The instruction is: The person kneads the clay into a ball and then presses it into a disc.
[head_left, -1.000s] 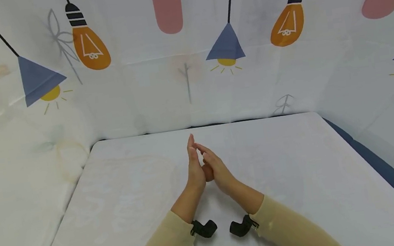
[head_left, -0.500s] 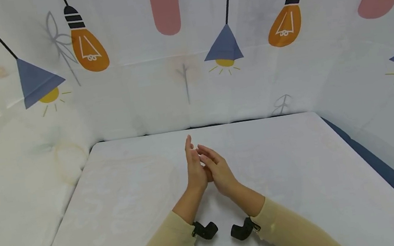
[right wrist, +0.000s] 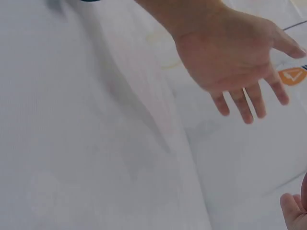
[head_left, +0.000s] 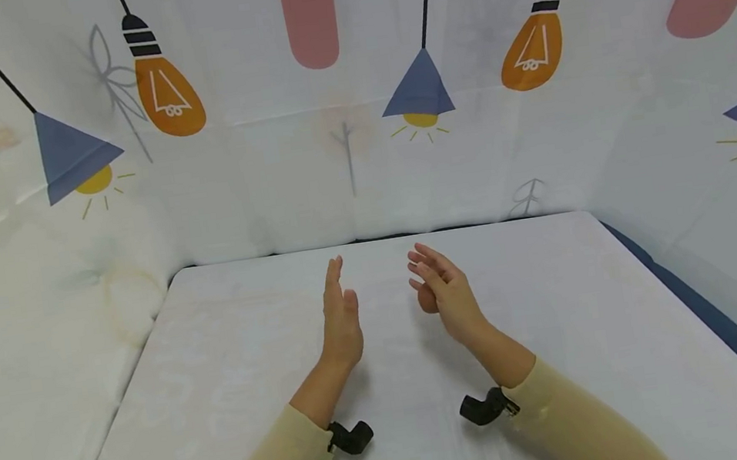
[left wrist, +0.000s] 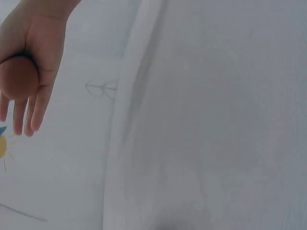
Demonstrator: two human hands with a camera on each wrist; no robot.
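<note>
A smooth, round reddish-brown ball (head_left: 427, 299) is held in my right hand (head_left: 456, 302), against the palm, with the fingers bent lightly around it. In the left wrist view the ball (left wrist: 19, 77) covers part of that palm, and several fingers show past it. My left hand (head_left: 341, 323) stands upright to the left, a hand's width or more away, palm turned toward the right hand. The right wrist view shows this left hand (right wrist: 230, 52) with a bare palm and fingers spread straight.
A white-covered table (head_left: 264, 446) lies under both hands. Behind it hangs a white cloth (head_left: 250, 183) printed with lamps and bulbs. Small black wrist cameras (head_left: 352, 439) sit at both cuffs. Dark blue material (head_left: 706, 302) shows beyond the table's right edge.
Both hands, earlier together around the ball, have moved apart, left hand to the left and right hand to the right. The ball has gone with the right hand.
</note>
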